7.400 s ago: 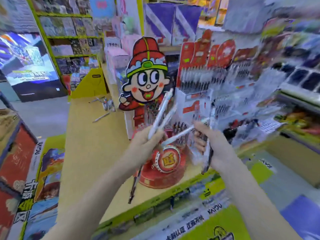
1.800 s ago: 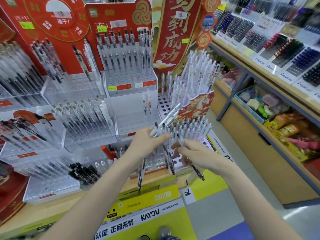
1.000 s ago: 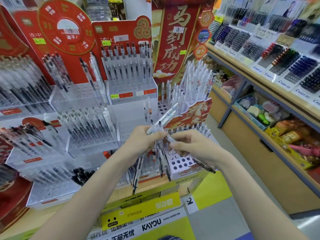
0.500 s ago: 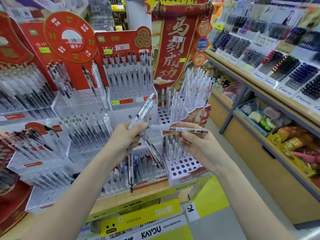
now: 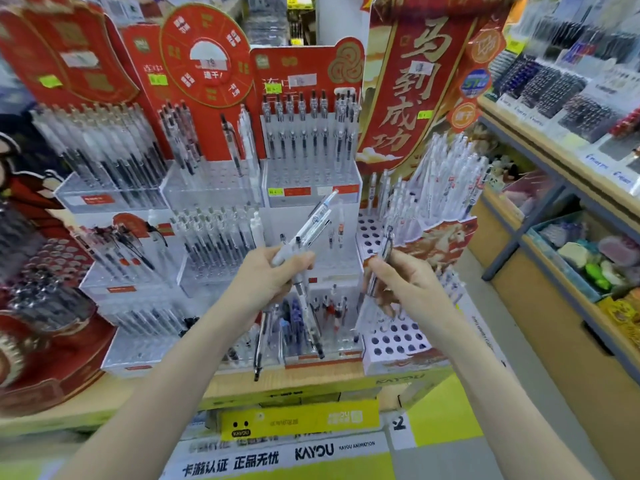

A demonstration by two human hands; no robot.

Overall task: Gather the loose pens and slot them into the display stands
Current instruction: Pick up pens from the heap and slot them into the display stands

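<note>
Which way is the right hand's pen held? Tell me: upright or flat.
Roughly upright: the pen rises steeply from the right hand, top end up.

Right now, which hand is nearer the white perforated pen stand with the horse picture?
Right. The right hand, holding one pen, overlaps the white perforated pen stand. The left hand, gripping a bundle of pens, is off to the stand's left.

bench (image 5: 145,393): wooden top, yellow front
shelf unit (image 5: 540,161): right of bench, wooden, blue-grey uprights
floor (image 5: 485,455): grey, between bench and shelf unit
light: bright, even
</note>
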